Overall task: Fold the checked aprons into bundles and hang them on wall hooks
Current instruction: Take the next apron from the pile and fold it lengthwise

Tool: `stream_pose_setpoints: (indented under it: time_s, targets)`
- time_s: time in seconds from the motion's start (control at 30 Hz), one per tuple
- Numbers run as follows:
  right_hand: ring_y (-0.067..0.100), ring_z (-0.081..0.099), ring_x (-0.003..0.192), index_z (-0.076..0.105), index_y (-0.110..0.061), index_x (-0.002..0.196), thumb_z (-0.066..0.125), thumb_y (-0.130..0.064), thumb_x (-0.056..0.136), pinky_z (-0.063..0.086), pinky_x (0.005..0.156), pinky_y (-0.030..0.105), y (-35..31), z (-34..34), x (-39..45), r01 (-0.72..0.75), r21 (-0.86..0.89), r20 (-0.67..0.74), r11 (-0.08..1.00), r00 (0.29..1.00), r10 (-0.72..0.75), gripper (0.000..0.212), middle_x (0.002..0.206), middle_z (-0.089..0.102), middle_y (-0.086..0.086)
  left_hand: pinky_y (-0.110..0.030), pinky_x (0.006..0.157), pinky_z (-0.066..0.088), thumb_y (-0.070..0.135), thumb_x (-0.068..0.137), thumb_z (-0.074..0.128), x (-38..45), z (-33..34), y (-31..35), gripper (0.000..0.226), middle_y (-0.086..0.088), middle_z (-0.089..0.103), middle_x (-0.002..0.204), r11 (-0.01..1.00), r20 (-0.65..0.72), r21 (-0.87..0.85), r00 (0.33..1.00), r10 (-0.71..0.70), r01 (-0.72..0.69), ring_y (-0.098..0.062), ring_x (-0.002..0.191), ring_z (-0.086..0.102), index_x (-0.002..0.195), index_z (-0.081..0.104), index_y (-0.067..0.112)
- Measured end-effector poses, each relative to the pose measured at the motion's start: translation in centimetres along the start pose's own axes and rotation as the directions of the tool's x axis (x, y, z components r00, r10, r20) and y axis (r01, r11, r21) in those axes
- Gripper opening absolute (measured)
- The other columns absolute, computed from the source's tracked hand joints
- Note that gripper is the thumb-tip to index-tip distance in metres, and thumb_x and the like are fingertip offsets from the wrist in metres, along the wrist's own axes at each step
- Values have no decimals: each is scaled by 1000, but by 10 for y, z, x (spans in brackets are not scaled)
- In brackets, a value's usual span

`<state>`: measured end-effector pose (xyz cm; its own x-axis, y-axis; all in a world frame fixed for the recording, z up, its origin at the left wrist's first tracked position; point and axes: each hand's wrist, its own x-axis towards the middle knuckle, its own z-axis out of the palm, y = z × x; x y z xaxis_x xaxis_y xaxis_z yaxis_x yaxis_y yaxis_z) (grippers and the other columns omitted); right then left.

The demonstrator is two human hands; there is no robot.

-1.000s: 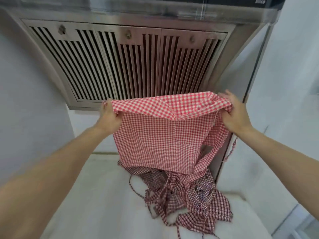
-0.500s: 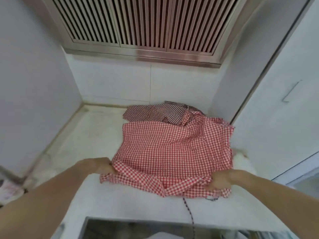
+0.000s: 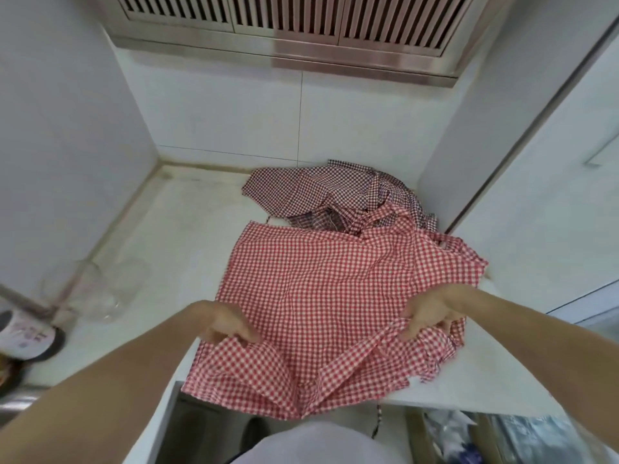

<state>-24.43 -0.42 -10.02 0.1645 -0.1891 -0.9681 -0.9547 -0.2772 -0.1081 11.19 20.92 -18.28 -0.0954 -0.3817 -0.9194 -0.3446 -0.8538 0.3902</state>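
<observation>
Fabric of the red checked apron (image 3: 321, 296) lies spread on the white counter (image 3: 174, 236), its near edge hanging over the front, probably so it can be folded flat; the left hand (image 3: 222, 321) and right hand (image 3: 427, 314) each pinch a bit of cloth at the near corners, seemingly ready to turn that edge over. Just behind it, touching its far edge, a darker checked apron (image 3: 335, 192) sits crumpled in the corner, crowding the folding space, while a clear jar (image 3: 97, 289) stands well to the left beneath the vent hood (image 3: 284, 25).
</observation>
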Motion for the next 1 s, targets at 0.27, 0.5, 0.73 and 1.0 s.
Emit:
stream_pose_setpoints:
  time_s: [0.27, 0.5, 0.73, 1.0]
  targets:
    - [26, 51, 130, 55, -22, 136, 65, -35, 94, 43, 110, 46, 5, -60, -35, 81, 162, -230, 983, 972, -42, 46, 138, 57, 1, -26, 79, 45, 3, 90, 60, -42, -58, 39, 14, -14, 72, 96, 897, -746, 321, 503, 437, -304, -34, 100, 66, 89, 74, 5]
    - [39, 51, 119, 50, -3, 127, 57, -21, 91, 41, 101, 46, -30, -80, -14, -22, 24, -951, 999, 306, 30, 41, 128, 52, 22, -48, 106, 38, 25, 92, 62, -49, -84, 94, 53, -20, 51, 134, 880, -950, 268, 45, 309, -392, -36, 123, 49, 139, 44, 9]
    - [29, 50, 104, 57, -12, 117, 66, -14, 77, 49, 87, 50, -47, 28, 62, 186, -438, -865, 880, 178, -468, 41, 114, 48, 11, -55, 117, 23, 47, 91, 59, 21, 10, 53, 78, -22, 13, 158, 957, -756, 291, 613, 231, -1, -43, 145, 17, 154, 21, 20]
    - [37, 45, 122, 56, -15, 127, 74, -24, 76, 43, 103, 55, -11, 60, 88, 111, -294, -893, 949, 321, -315, 55, 134, 46, 16, -65, 117, 6, 73, 86, 49, 57, 39, 4, 108, -24, -30, 156, 873, -629, 411, 775, 63, 263, -48, 146, -19, 147, -32, 35]
